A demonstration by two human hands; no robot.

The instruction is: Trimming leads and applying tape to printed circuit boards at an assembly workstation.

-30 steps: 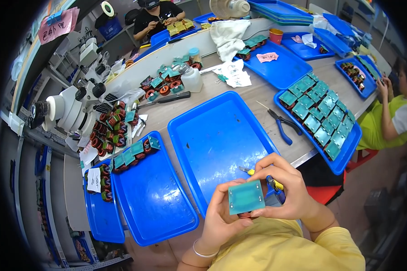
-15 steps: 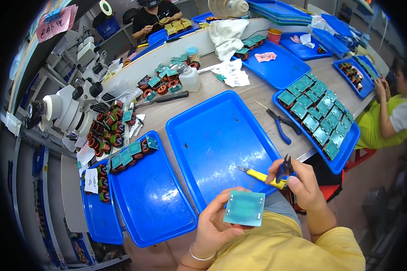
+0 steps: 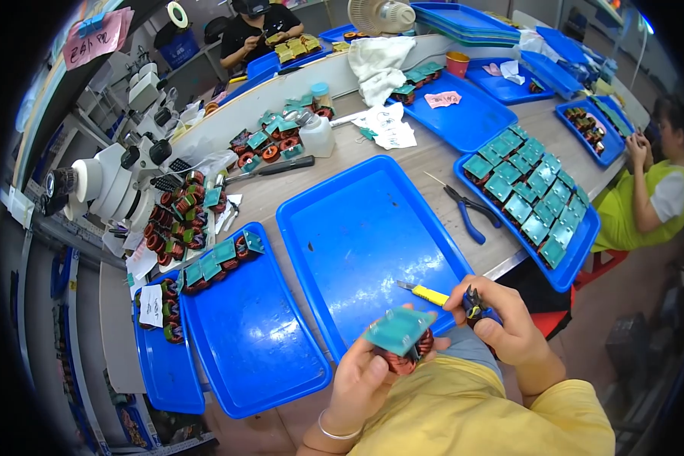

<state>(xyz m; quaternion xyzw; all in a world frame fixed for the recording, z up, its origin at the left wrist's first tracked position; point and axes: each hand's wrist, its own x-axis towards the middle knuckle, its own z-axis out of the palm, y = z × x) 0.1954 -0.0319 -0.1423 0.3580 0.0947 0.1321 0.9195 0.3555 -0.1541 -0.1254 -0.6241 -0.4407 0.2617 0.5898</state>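
We record: the left hand (image 3: 359, 382), fingers grasping the square green circuit board (image 3: 399, 328), has tilted it, exposing copper-red wire coils (image 3: 397, 362); the right hand (image 3: 515, 325) grips blue-handled metal cutters (image 3: 474, 307).

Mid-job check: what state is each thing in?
Left hand: gripping
Coil unit: held, tilted
Right hand: gripping
Cutters: held, jaws unclear
Yellow knife: blade showing
Pliers: lying, handles spread
Right tray: filled with green boards
White bottle: upright
Fan: running or off, unclear

My green board (image 3: 399, 327) looks smooth and glossy, its wire (image 3: 395, 362) ridged metal; my tray (image 3: 349, 235) is shiny plastic, my shirt (image 3: 456, 414) matt cloth.
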